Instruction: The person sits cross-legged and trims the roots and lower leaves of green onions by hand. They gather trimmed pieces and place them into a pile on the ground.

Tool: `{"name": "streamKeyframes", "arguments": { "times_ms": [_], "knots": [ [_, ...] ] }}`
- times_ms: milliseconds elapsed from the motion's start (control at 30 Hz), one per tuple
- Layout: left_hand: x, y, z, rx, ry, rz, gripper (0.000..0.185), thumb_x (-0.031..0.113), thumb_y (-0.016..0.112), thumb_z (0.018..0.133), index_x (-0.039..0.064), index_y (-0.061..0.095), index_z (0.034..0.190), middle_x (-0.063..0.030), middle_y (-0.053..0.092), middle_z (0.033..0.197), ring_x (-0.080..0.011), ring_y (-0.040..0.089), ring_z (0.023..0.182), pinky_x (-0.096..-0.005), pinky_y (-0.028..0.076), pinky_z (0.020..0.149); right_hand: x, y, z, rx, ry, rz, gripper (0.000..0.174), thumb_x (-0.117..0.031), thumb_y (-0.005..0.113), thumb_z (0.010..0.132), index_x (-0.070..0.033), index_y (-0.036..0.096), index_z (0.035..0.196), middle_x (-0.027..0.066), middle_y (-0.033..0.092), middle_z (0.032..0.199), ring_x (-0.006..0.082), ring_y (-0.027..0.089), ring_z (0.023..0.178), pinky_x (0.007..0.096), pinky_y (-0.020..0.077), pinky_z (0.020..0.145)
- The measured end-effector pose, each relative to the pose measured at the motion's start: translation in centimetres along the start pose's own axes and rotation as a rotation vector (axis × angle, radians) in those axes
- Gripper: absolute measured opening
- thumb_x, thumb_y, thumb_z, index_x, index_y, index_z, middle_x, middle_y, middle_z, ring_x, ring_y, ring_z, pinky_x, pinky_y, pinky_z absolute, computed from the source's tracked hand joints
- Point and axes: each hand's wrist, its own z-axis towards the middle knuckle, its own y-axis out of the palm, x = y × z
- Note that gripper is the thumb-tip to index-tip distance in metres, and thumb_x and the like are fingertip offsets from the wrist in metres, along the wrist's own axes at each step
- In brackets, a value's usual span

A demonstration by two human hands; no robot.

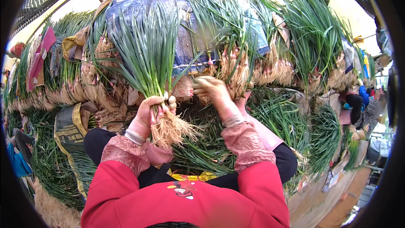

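My left hand is closed around a bunch of green garlic plants, just above their pinkish bulbs. The long leaves fan upward and the tan roots hang below the fist. To the right of the bunch, my right hand is slightly blurred, its fingers bent toward the left near a plant with a pink bulb. Whether it holds anything cannot be made out. Behind both hands lies a long row of similar plants over a blue woven sack.
Loose green leaves cover the ground between my legs. At the left stands a dark woven sack with yellow edging. Another heap of plants lies at the right. Parts of other people, in blue clothing and dark clothing, show at both edges.
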Motion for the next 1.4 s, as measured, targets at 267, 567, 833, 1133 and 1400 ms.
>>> {"name": "streamKeyframes", "arguments": {
  "times_ms": [267,567,833,1133,1400],
  "knots": [
    [-0.1,0.9,-0.5,-0.165,0.129,-0.003,0.027,0.014,0.055,0.082,-0.002,0.055,0.104,-0.0157,0.063,0.080,-0.0238,0.061,0.069,-0.0405,0.052,0.073,7.8,4.6,2.4,-0.136,-0.079,0.617,0.021,-0.025,0.057,0.093,-0.005,0.059,0.097,0.0038,0.057,0.070,0.0125,0.053,0.057,0.0251,0.0454,0.052],
    [1.3,2.7,-1.2,-0.226,0.079,0.115,0.070,0.023,0.056,0.081,-0.005,0.033,0.140,-0.0190,0.054,0.126,-0.0204,0.056,0.087,-0.0345,0.050,0.077,-0.8,-5.1,6.8,0.606,-0.313,-1.196,0.036,-0.035,0.059,0.084,-0.007,0.069,0.102,0.0160,0.069,0.085,0.0301,0.067,0.080,0.0395,0.0522,0.076],
    [1.3,0.2,1.0,-0.084,-0.049,0.221,0.033,0.009,0.054,0.083,-0.009,0.056,0.110,-0.0211,0.066,0.076,-0.0252,0.067,0.074,-0.0407,0.040,0.103,2.3,0.2,-2.1,-0.452,-0.555,-0.910,0.034,-0.028,0.064,0.087,-0.008,0.063,0.114,0.0159,0.067,0.097,0.0258,0.065,0.083,0.0348,0.0507,0.078],
    [-0.8,-0.2,1.4,-0.036,0.021,0.211,0.025,0.008,0.057,0.082,-0.006,0.057,0.102,-0.0190,0.067,0.078,-0.0199,0.062,0.057,-0.0307,0.053,0.076,2.0,5.2,0.6,0.040,0.091,0.569,0.018,-0.031,0.061,0.089,-0.014,0.054,0.094,0.0013,0.054,0.068,0.0139,0.048,0.043,0.0255,0.0343,0.034],
    [-2.5,0.9,0.7,0.043,0.039,0.410,0.022,0.011,0.056,0.084,-0.001,0.055,0.104,-0.0152,0.063,0.071,-0.0219,0.060,0.055,-0.0335,0.052,0.053,7.4,5.6,2.1,-0.062,-0.446,0.758,0.018,-0.029,0.051,0.097,-0.012,0.053,0.105,0.0003,0.056,0.086,0.0126,0.054,0.069,0.0264,0.0439,0.057]
  ]
}}
